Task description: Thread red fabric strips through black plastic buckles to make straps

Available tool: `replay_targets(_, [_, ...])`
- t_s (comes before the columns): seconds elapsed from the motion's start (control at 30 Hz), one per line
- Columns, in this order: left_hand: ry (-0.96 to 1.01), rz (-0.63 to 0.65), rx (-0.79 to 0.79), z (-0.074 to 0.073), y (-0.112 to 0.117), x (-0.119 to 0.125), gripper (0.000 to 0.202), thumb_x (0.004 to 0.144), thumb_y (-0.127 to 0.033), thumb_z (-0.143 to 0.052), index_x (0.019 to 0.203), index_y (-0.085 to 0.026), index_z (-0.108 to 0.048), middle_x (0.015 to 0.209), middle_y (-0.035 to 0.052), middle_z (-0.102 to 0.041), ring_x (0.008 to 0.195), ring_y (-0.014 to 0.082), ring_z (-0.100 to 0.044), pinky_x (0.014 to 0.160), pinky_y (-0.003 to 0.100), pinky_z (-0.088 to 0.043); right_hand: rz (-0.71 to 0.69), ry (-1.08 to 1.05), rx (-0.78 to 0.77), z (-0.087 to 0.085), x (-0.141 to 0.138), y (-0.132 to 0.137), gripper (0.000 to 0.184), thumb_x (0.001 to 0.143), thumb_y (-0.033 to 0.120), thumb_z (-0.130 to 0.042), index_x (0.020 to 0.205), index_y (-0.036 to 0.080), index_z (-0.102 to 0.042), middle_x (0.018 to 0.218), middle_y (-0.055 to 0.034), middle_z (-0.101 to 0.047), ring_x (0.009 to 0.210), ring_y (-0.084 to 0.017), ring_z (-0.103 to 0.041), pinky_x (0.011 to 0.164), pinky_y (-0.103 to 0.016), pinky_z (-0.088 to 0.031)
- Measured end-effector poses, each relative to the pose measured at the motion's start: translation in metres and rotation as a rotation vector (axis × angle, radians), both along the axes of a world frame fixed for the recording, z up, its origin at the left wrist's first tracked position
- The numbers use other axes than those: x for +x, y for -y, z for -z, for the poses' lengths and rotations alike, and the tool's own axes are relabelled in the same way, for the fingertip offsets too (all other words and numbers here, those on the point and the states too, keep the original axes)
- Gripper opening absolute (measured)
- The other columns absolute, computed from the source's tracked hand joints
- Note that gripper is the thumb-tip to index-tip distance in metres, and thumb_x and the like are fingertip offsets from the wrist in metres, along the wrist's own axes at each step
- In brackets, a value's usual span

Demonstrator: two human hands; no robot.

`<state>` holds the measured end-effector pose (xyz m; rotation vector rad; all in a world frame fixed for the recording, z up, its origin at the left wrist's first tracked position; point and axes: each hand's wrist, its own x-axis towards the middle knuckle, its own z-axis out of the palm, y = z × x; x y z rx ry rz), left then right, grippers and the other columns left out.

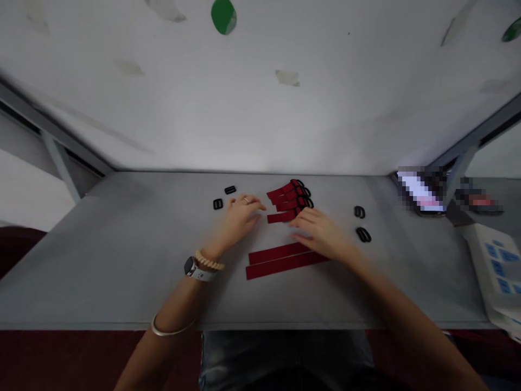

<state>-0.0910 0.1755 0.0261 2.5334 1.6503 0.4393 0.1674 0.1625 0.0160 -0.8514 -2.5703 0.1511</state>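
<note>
Short red webbing straps (280,218) with black buckles on their right ends lie fanned in the middle of the grey table. My left hand (243,217) hovers just left of them, its fingers spread and nothing visible in them. Over the buckle end of the nearest short strap is my right hand (319,231), thumb and fingers apart; whether the fingertips touch the strap I cannot tell. Two long flat red webbing strips (277,266) lie closer to me, their right ends partly under my right hand.
Two black slide buckles (218,203) lie left of my left hand. Two rounded black buckles (363,234) lie to the right. A lit phone (421,193) rests at the back right, with a white box (490,266) near the right edge. A white panel (244,119) rises behind the table.
</note>
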Motion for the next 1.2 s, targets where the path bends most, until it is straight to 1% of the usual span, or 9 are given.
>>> replay_targets(0.07, [-0.042,-0.13,0.022,-0.006,-0.005,-0.021,0.028,0.087,-0.012,-0.056,0.11,-0.023,-0.068,0.119,0.0086,-0.066,0.116,0.0286,-0.054,0.093,0.044,-0.041,-0.12,0.04,-0.142,0.004,-0.012,0.009,0.023,0.087,0.034,-0.068,0.102,0.018,-0.063,0.101,-0.0082,-0.066,0.096,-0.024,-0.058,0.087,-0.039,-0.047])
replay_targets(0.17, [-0.205,-0.355,0.05,-0.009,-0.009,-0.053,0.034,0.086,-0.016,-0.059,0.118,-0.021,-0.064,0.123,0.0137,-0.063,0.118,0.0347,-0.052,0.091,0.049,-0.043,-0.109,0.066,-0.31,0.007,-0.024,0.017,0.021,0.084,0.03,-0.072,0.098,0.018,-0.061,0.103,-0.008,-0.062,0.098,-0.024,-0.056,0.089,-0.04,-0.046])
replay_targets(0.33, [-0.216,-0.446,-0.108,-0.004,-0.014,-0.081,0.026,0.089,-0.024,-0.058,0.114,-0.018,-0.064,0.128,0.0163,-0.061,0.118,0.0378,-0.054,0.088,0.053,-0.045,0.01,-0.017,-0.548,0.004,-0.024,0.018,0.016,0.083,0.014,-0.068,0.089,0.019,-0.054,0.098,-0.0055,-0.061,0.091,-0.021,-0.055,0.085,-0.037,-0.045])
replay_targets(0.57, [-0.026,-0.303,-0.025,-0.002,-0.023,-0.069,0.023,0.089,-0.031,-0.06,0.107,-0.018,-0.064,0.117,0.0143,-0.067,0.115,0.0357,-0.057,0.098,0.054,-0.039,0.042,-0.267,-0.684,0.002,-0.023,0.017,0.015,0.088,0.014,-0.056,0.101,0.021,-0.058,0.103,-0.0052,-0.065,0.094,-0.02,-0.057,0.087,-0.036,-0.042])
replay_targets(0.63, [0.227,-0.184,-0.035,-0.003,-0.022,-0.054,0.027,0.089,-0.035,-0.059,0.111,-0.019,-0.064,0.116,0.0114,-0.068,0.114,0.0309,-0.057,0.1,0.049,-0.04,0.085,-0.429,-0.762,-0.002,-0.021,0.013,0.005,0.09,0.024,-0.055,0.092,0.022,-0.058,0.092,-0.0021,-0.063,0.084,-0.017,-0.055,0.079,-0.032,-0.042])
replay_targets(0.77, [0.915,0.081,-0.231,0.002,-0.007,-0.011,0.032,0.092,-0.044,-0.055,0.116,-0.023,-0.063,0.121,0.0072,-0.065,0.113,0.0231,-0.059,0.1,0.039,-0.044,0.156,-0.802,-0.96,-0.011,-0.014,0.006,0.02,0.091,0.041,-0.054,0.083,0.023,-0.055,0.076,0.0023,-0.052,0.07,-0.013,-0.047,0.067,-0.027,-0.038])
replay_targets(0.87, [1.208,0.176,-0.362,0.009,0.006,0.018,0.034,0.09,-0.046,-0.06,0.117,-0.026,-0.063,0.122,0.0061,-0.064,0.111,0.0209,-0.058,0.096,0.035,-0.046,0.176,-0.886,-1.032,-0.014,-0.009,0.004,0.023,0.089,0.044,-0.057,0.08,0.023,-0.056,0.072,0.0031,-0.047,0.067,-0.013,-0.043,0.064,-0.026,-0.035])
replay_targets(1.03, [1.329,0.186,-0.403,0.01,0.014,0.034,0.034,0.088,-0.048,-0.063,0.115,-0.026,-0.063,0.118,0.0057,-0.065,0.106,0.0196,-0.06,0.095,0.035,-0.047,0.222,-0.837,-1.059,-0.01,-0.008,0.003,0.022,0.085,0.045,-0.062,0.082,0.023,-0.062,0.074,0.002,-0.05,0.067,-0.013,-0.043,0.062,-0.026,-0.034])
replay_targets(1.2, [1.167,0.17,-0.386,0.001,0.016,0.032,0.035,0.09,-0.047,-0.059,0.118,-0.025,-0.06,0.122,0.0082,-0.066,0.113,0.0223,-0.061,0.1,0.04,-0.047,0.235,-0.826,-1.066,-0.006,-0.009,0.002,0.023,0.082,0.046,-0.064,0.084,0.023,-0.065,0.075,0.0008,-0.055,0.067,-0.014,-0.046,0.059,-0.026,-0.036])
